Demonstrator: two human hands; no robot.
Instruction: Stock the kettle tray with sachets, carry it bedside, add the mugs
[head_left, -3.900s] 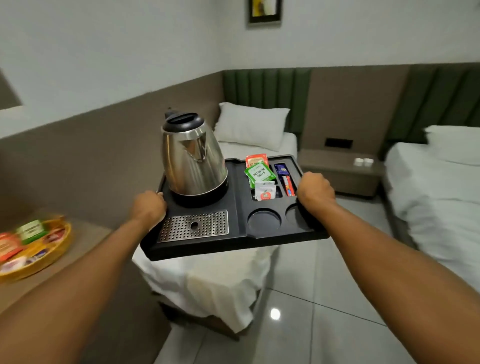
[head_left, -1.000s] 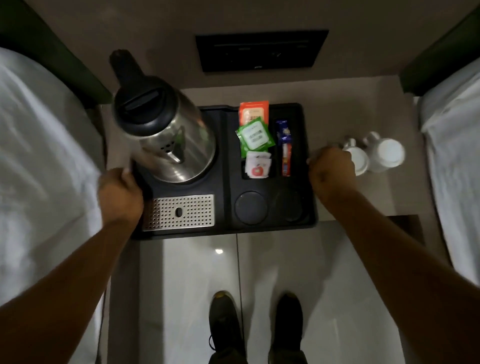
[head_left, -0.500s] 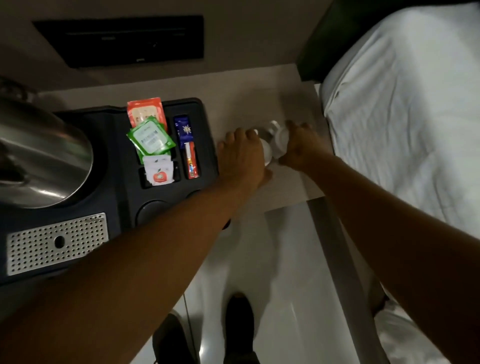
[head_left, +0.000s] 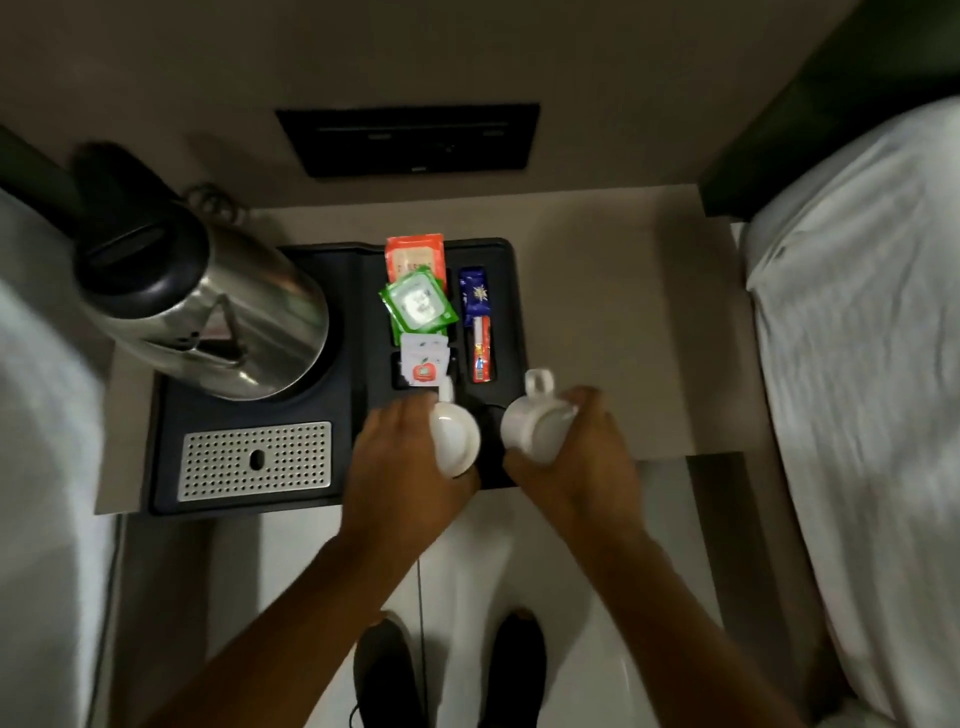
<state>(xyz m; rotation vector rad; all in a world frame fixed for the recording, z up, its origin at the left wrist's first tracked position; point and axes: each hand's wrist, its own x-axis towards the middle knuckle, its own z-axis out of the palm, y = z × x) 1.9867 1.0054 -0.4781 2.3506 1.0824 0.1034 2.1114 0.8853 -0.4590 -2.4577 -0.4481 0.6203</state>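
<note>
Tray's (head_left: 249, 405) two round mug wells — seemingly hidden under the hands (head_left: 405, 457) and blurred mugs (head_left: 454, 436).

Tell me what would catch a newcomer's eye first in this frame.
Two small white ceramic mugs, one in the left hand and one in the right hand, hang over the front right corner of the black plastic tray. On the tray's left stands the shiny steel kettle with a black lid. Behind the mugs lie the bright orange, green and white sachets.
</note>
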